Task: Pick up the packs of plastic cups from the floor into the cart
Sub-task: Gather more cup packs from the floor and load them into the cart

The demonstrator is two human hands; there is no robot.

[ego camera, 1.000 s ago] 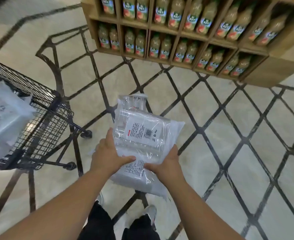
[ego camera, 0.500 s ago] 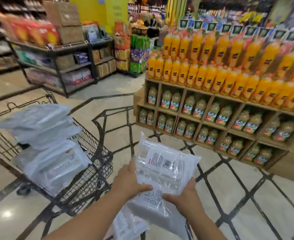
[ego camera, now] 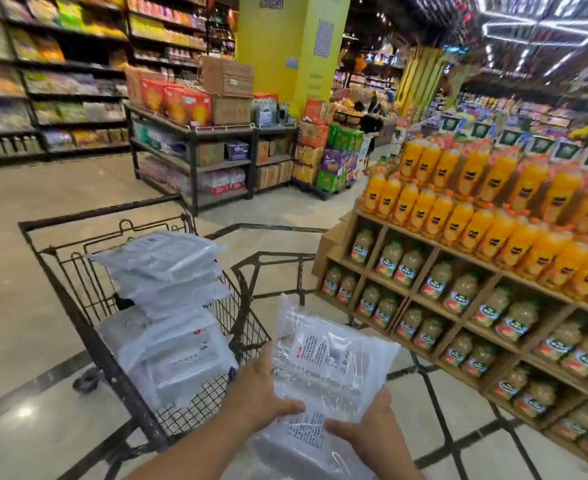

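Left hand and right hand both clamped on stack of clear plastic-wrapped cup packs with white printed labels, thumbs on top. Stack held in air, just right of near corner of dark wire shopping cart. Similar clear packs piled high inside cart. Wooden shelf of juice bottles to right.
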